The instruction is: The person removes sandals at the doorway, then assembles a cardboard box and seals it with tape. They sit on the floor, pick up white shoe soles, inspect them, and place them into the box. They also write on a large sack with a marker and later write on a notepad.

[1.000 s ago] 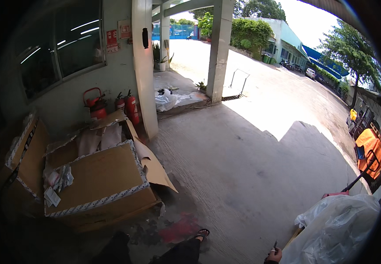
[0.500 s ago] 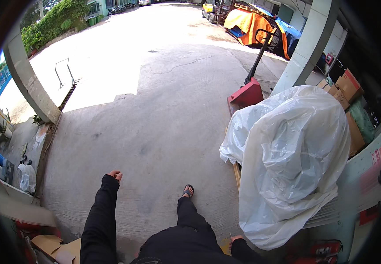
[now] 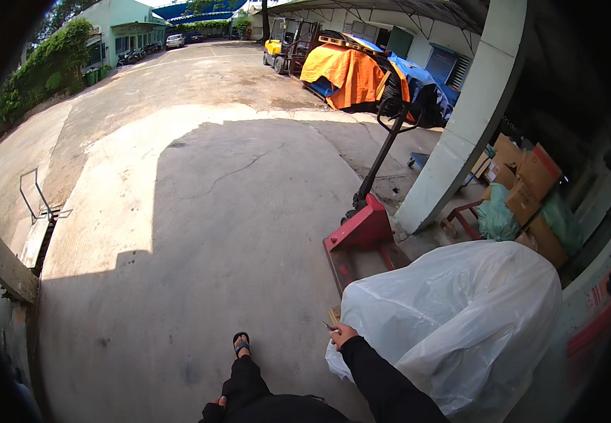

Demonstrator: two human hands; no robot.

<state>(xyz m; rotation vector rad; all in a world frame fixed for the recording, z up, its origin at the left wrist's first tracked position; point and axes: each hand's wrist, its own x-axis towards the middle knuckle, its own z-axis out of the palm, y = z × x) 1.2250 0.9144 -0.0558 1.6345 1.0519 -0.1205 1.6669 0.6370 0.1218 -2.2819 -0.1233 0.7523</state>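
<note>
My right hand [image 3: 343,335], in a black sleeve, is closed around a small thin pointed tool [image 3: 330,326]; its tip sticks out past my fingers, but its exact kind does not show. That hand is at the left side of a big load covered with white translucent plastic sheeting [image 3: 446,310], and I cannot tell whether they touch. Low by my leg hangs my left hand [image 3: 216,404], mostly cut off by the sleeve and my body, its fingers hardly visible. The sheeted load sits against a red pallet jack [image 3: 362,236] with an upright black handle.
A pale pillar [image 3: 464,120] rises beyond the load, with cardboard boxes [image 3: 538,176] and green bags [image 3: 497,215] behind it. Farther off are an orange tarp [image 3: 344,74] over a pile and a yellow forklift [image 3: 281,46]. A metal frame [image 3: 34,194] stands at the left.
My view has tilted up and turned right. My right hand has come up and forward beside the plastic sheeting, while my left hand has dropped back to the lower edge. I have moved forward.
</note>
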